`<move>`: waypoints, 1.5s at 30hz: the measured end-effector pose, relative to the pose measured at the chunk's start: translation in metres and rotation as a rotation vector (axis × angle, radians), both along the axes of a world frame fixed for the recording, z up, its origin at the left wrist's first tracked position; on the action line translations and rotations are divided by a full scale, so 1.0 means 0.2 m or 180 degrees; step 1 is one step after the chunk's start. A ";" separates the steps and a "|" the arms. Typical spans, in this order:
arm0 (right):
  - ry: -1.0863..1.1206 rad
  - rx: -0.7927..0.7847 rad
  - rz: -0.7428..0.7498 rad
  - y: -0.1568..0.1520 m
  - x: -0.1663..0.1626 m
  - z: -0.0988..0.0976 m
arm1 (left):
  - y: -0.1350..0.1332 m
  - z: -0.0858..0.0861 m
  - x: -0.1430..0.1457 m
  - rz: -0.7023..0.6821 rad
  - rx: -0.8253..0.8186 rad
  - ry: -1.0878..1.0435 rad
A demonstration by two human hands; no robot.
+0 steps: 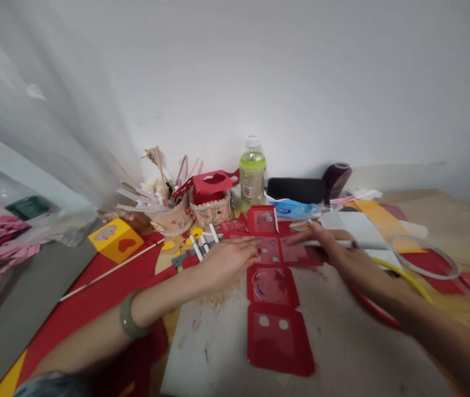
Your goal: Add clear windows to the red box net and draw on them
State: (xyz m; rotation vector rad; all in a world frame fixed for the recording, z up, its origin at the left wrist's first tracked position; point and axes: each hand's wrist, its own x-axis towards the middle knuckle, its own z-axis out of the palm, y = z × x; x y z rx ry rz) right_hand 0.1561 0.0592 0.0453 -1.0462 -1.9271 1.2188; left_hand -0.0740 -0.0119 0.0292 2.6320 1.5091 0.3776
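A red paper box cut-out [274, 339], laid out flat in a cross shape, lies on a pale work board [214, 342]. Its panels have cut holes and shapes in them. My left hand [232, 258] rests with fingers stretched over the left arm of the cross. On the right arm of the cross, the fingertips of my right hand [328, 245] touch the paper. A slim, pale, pen-like tool [369, 244] is held in that hand, sticking out to the right; its exact kind is blurred.
Behind the cut-out stand decorated pots [172, 216] of sticks, a green-topped bottle [252, 171], a black phone-like slab [296, 189] and a blue packet [295, 208]. A yellow box [115, 241] sits left. At right lie clear tubing [433, 270] and paper sheets.
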 end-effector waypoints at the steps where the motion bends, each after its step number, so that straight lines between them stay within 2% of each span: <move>1: -0.0050 -0.0049 0.0008 0.00 -0.06 0.00 | 0.02 -0.02 0.01 -0.0060 -0.0012 0.0043; 6: -0.0049 -0.0192 0.0165 0.01 -0.20 -0.07 | -0.02 -0.11 0.03 -0.0240 -0.0046 0.0148; 11: -0.0127 -0.0250 0.0206 0.02 -0.21 -0.18 | -0.08 -0.15 0.04 -0.0507 0.0110 0.0199; 15: -0.0084 -0.0124 0.0276 0.02 -0.19 -0.22 | -0.10 -0.17 0.05 -0.0545 0.0373 0.0419; 21: -0.0217 0.0107 0.0297 0.00 -0.17 -0.23 | -0.15 -0.20 0.08 -0.0424 0.0870 0.0679; 27: -0.0397 0.0182 0.0350 -0.01 -0.18 -0.23 | -0.16 -0.24 0.11 -0.0298 0.1384 0.0623; 34: -0.0535 0.0206 0.0350 -0.01 -0.18 -0.22 | -0.16 -0.22 0.11 -0.0265 0.1313 0.0710; 45: -0.0614 0.0274 0.0305 -0.01 -0.19 -0.21 | -0.17 -0.27 0.10 -0.0303 0.1431 0.0768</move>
